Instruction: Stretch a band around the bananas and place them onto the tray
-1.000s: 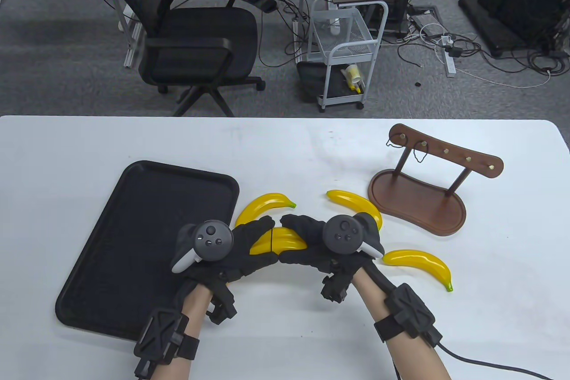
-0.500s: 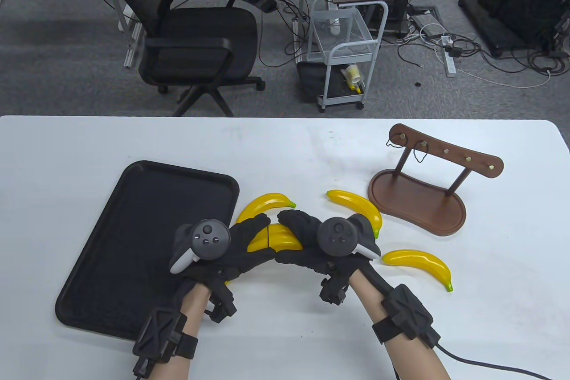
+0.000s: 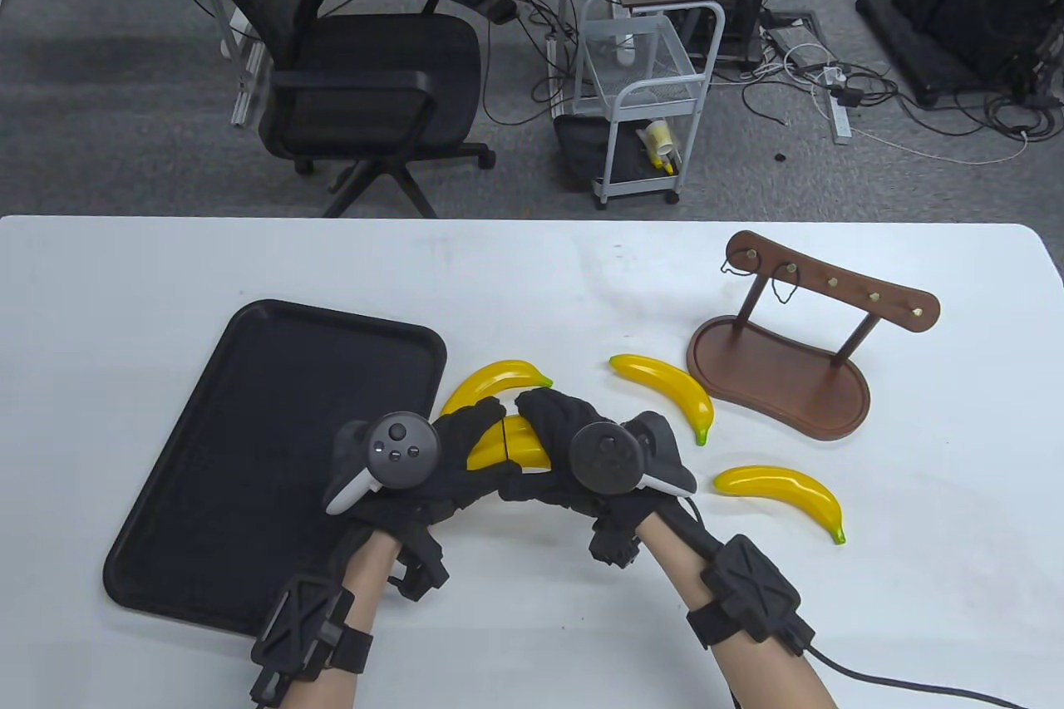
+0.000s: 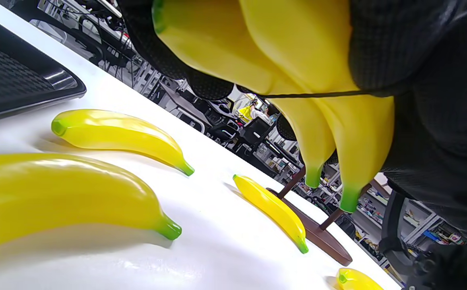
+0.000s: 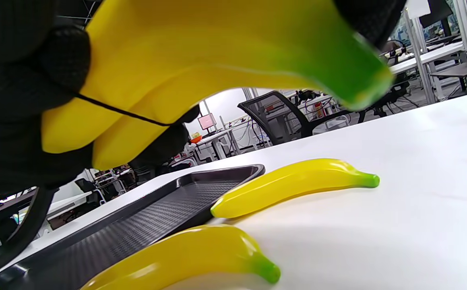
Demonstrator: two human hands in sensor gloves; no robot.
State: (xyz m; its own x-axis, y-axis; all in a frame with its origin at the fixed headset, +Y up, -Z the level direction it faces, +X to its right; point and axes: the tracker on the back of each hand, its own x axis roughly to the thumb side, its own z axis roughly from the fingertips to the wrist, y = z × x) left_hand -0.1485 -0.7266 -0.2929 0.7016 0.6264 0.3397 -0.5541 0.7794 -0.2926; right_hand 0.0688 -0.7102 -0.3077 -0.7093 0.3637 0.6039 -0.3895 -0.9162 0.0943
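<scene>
Two yellow bananas [image 3: 519, 443] are held together above the table between both gloved hands. A thin black band [image 3: 505, 443] runs across them; it also shows as a taut band [image 4: 318, 95] in the left wrist view and as a band [image 5: 116, 110] in the right wrist view. My left hand [image 3: 490, 445] grips the bundle from the left with curled fingers. My right hand [image 3: 522, 447] grips it from the right, its fingers over the top. The black tray [image 3: 249, 410] lies just left of the hands. How the band ends under the gloves is hidden.
Loose bananas lie on the white table: one banana [image 3: 495, 381] beside the tray, a second banana [image 3: 669, 389] by the wooden stand [image 3: 781, 376], a third banana [image 3: 785, 493] at right. Another banana [image 5: 185, 257] lies under the hands.
My right hand has shifted left and turned over the bundle, covering more of it. The left hand has barely moved. The loose bananas have stayed put.
</scene>
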